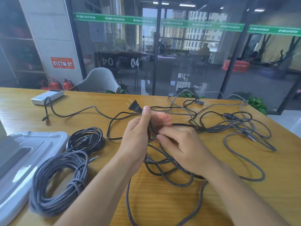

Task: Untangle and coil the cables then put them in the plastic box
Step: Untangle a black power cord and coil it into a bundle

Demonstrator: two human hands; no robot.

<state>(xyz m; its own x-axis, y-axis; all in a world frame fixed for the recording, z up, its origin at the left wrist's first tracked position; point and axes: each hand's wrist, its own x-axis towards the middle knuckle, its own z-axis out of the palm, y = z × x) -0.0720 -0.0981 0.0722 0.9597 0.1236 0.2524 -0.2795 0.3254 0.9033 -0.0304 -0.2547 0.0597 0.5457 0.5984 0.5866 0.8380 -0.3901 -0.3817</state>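
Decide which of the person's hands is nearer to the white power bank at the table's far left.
Left. The left hand is right of the power bank; the right hand is farther right and nearer the camera.

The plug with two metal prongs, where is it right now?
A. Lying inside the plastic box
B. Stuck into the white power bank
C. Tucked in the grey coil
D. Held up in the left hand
D: the left hand grips the black cable just below the plug, whose prongs point up and away above the table.
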